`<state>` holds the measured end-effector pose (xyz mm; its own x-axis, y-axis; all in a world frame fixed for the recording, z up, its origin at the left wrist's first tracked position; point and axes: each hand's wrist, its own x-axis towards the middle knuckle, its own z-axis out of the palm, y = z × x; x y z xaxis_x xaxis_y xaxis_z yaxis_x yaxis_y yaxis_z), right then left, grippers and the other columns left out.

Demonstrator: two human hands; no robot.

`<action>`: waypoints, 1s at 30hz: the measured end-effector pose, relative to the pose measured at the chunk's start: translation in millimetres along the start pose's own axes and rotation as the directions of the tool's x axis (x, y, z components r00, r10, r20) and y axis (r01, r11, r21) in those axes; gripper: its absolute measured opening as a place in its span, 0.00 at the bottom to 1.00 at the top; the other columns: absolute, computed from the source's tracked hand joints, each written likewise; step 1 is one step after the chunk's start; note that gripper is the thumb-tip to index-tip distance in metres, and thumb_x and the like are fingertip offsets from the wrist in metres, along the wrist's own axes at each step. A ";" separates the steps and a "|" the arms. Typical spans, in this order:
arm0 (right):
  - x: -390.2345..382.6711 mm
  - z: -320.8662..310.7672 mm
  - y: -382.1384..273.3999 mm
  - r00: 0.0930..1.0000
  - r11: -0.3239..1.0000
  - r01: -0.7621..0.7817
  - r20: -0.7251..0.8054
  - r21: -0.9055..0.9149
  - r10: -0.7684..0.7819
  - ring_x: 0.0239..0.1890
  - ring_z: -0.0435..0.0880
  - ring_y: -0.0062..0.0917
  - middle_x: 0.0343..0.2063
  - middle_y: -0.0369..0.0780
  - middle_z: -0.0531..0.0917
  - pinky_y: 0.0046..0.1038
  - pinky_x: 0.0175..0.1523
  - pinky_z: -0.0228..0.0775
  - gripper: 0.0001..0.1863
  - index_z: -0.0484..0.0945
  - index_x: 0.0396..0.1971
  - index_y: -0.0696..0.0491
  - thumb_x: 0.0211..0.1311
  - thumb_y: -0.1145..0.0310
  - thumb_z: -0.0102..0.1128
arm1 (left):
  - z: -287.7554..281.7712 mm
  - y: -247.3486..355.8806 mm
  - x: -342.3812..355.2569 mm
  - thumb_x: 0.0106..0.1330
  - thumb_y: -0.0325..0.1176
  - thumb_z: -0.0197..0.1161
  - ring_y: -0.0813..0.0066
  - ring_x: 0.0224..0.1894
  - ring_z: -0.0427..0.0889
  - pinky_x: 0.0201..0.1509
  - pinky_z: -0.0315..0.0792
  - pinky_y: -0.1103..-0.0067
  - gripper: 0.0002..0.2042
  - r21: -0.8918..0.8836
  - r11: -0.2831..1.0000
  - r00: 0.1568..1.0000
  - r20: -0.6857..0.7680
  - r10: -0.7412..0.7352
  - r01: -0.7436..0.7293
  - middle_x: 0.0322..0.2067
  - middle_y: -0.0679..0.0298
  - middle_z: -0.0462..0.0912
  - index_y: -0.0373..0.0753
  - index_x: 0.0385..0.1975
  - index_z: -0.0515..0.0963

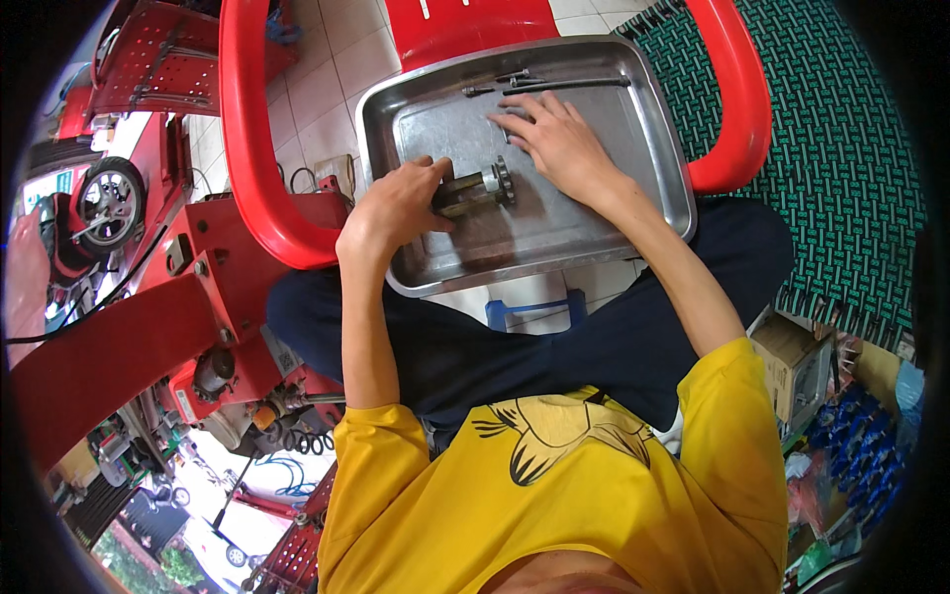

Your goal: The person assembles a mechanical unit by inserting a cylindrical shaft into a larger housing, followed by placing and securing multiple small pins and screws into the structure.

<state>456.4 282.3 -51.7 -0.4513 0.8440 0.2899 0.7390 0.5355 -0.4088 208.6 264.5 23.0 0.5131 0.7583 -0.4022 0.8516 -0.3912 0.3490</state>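
Observation:
A shallow metal tray (435, 273) lies before me. In its left half my left hand (401, 206) is closed, thumb and fingers, round the left end of a dark metal shaft (463, 192) with a toothed wheel at its right end. My right hand (562, 144) hovers over the tray's right half, fingers bent but apart, holding nothing that I can see. A small bolt (508, 134) shows close under its fingertips. Beyond that hand lie a long dark rod (584, 85) and several small bolts (478, 90) near the tray's far wall.
Red curved armrests (247, 148) flank the tray, with a red seat (470, 28) behind it. A red metal machine (262, 247) stands close at my left. A green patterned mat (831, 158) covers the right side, and a cardboard box (787, 361) sits below it.

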 end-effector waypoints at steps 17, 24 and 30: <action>10.5 -40.6 -10.3 0.963 0.962 -0.247 0.142 0.120 0.230 0.31 0.86 0.34 0.29 0.41 0.85 0.32 0.41 0.74 0.12 0.83 0.35 0.56 0.62 0.62 0.68 | -2.5 1.6 -0.2 0.64 0.45 0.68 0.48 0.48 0.82 0.52 0.75 0.62 0.24 -0.057 0.995 0.984 -0.160 0.075 -0.085 0.44 0.48 0.83 0.36 0.54 0.77; 23.4 -86.4 -24.6 0.950 0.620 -0.309 0.203 0.721 0.237 0.34 0.89 0.25 0.34 0.44 0.87 0.24 0.45 0.78 0.12 0.76 0.42 0.62 0.75 0.66 0.56 | -9.1 22.9 7.4 0.62 0.40 0.70 0.47 0.46 0.84 0.49 0.77 0.62 0.20 -0.071 0.997 0.970 -0.242 0.004 -0.021 0.39 0.49 0.86 0.33 0.48 0.77; 31.9 -101.4 -55.3 0.969 0.798 -0.031 -0.177 0.601 0.171 0.41 0.87 0.25 0.36 0.39 0.87 0.29 0.47 0.73 0.09 0.84 0.39 0.56 0.65 0.66 0.67 | -24.2 66.2 11.2 0.63 0.30 0.71 0.68 0.34 0.88 0.37 0.77 0.74 0.13 -0.544 0.716 0.757 -0.652 -0.032 -0.438 0.32 0.55 0.86 0.31 0.43 0.80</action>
<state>451.9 276.6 67.8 -0.2226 0.9041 0.3647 0.3028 0.4197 -0.8557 268.1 259.7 62.1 0.2913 0.9270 0.2361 0.3265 -0.3284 0.8863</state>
